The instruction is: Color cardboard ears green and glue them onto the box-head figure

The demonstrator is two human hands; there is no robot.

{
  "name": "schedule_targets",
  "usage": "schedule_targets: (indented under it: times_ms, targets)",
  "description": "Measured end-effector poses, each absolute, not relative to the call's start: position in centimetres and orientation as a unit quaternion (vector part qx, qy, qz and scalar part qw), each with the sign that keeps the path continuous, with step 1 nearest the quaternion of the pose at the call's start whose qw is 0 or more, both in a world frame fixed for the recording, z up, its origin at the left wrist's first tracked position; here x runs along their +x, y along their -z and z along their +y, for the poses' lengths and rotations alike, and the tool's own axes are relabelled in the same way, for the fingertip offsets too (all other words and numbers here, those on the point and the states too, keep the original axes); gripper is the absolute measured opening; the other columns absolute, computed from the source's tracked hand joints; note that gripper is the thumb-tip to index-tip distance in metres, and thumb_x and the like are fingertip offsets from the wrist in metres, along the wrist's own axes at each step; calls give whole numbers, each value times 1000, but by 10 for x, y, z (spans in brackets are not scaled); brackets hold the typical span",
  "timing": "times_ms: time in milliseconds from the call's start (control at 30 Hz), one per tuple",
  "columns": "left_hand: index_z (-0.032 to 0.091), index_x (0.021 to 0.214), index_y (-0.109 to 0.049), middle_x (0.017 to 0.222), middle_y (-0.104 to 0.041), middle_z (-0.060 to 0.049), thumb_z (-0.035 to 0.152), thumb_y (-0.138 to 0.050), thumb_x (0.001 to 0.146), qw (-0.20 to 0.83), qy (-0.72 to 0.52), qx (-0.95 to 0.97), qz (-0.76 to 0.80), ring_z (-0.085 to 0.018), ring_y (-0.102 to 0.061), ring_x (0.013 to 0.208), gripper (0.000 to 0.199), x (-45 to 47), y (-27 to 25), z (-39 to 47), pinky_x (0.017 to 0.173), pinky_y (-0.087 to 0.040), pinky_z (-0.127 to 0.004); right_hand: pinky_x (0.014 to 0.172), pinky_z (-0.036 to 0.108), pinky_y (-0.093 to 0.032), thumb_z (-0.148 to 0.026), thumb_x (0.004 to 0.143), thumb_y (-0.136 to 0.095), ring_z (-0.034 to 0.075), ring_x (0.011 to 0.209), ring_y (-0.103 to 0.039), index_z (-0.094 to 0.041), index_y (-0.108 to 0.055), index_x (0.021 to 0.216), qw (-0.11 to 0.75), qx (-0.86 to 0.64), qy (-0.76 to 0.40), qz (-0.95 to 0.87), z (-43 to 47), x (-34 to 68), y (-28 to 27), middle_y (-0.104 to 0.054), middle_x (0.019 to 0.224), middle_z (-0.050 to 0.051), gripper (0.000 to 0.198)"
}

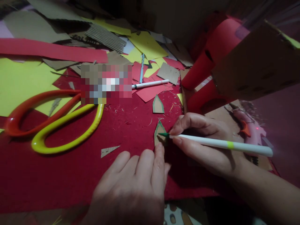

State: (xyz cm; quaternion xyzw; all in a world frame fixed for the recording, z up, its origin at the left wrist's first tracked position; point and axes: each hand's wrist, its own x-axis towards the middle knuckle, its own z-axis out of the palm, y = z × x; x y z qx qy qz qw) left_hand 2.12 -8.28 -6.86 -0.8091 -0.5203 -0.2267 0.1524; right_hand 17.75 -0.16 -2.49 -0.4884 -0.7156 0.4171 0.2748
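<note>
My right hand [203,150] grips a white felt-tip pen [211,142] with a green tip and a yellow-green band. The tip is at a small pointed cardboard piece [157,132] with green along its edges. My left hand [133,184] holds this piece down with its index finger, the other fingers curled; the piece's lower part is hidden. Just beyond lies a second pointed cardboard piece [158,107], also green-edged. To the left is a thin cardboard triangle [109,151]. Scissors with one orange and one yellow handle [67,147] lie farther left, their blades blurred out.
Cardboard scraps [35,26], yellow paper [147,43] and a red paper strip [53,50] heap at the back. A white pen [152,83] lies before them. Red paper rolls [197,70] stand at right, near a pink tool with an orange trigger [252,131]. Red cloth [58,181] covers the table.
</note>
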Motion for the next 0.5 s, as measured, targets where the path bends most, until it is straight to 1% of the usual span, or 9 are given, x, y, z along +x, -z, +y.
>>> schedule_targets:
  times_ms: [167, 300, 400, 500]
  targets:
    - [6, 107, -62, 64, -55, -2, 17, -48, 88, 152, 222, -810, -522, -17, -44, 53, 27, 20, 70, -82, 62, -35, -36, 45, 18, -43, -10, 70, -61, 10, 52, -54, -18, -60, 69, 264, -470, -405, -738, -2, 176, 24, -64, 62, 0, 8]
    - [6, 108, -62, 65, -55, -2, 17, -47, 88, 154, 223, -811, -518, -18, -45, 54, 27, 22, 70, -82, 62, -35, -36, 46, 17, -43, -8, 70, -59, 9, 53, -54, -17, -60, 70, 260, -470, -399, -743, -2, 177, 24, -64, 63, 0, 9]
    - [5, 108, -62, 65, -55, -3, 16, -45, 89, 151, 218, -809, -525, -18, -45, 55, 28, 22, 69, -82, 62, -35, -36, 48, 17, -45, -7, 71, -59, 9, 55, -56, -17, -60, 72, 255, -442, -410, -756, -1, 178, 25, -64, 64, -1, 10]
    - [6, 106, -63, 66, -56, -3, 17, -44, 89, 156, 221, -807, -524, -18, -46, 55, 27, 21, 70, -82, 64, -36, -37, 51, 16, -47, -5, 72, -59, 9, 59, -59, -16, -59, 73, 262, -411, -420, -766, -1, 178, 26, -66, 69, -1, 11]
